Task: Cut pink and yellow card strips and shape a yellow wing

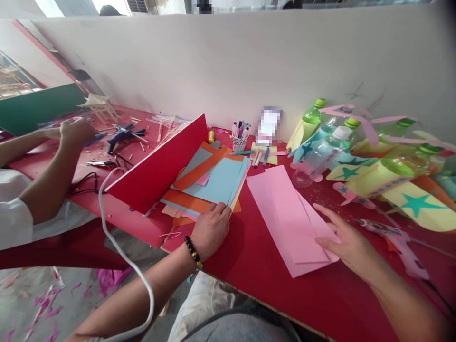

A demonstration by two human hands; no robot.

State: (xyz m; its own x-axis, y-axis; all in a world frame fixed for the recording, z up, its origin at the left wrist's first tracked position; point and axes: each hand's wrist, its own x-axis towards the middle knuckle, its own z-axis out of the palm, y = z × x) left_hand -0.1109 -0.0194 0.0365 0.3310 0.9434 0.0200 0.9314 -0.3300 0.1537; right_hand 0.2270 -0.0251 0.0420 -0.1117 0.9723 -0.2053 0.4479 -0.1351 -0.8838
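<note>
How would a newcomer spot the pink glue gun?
On the red table, find the right hand at the pink paper. Farther right lies the pink glue gun, its pale body unlike the dark blue one beyond the red divider.

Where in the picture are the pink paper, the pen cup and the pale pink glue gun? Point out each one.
Pink paper point(283, 216): head view, middle of its upper face.
Pen cup point(239, 144): head view, patterned front wall.
Pale pink glue gun point(405, 250): head view, middle of its body.
</note>
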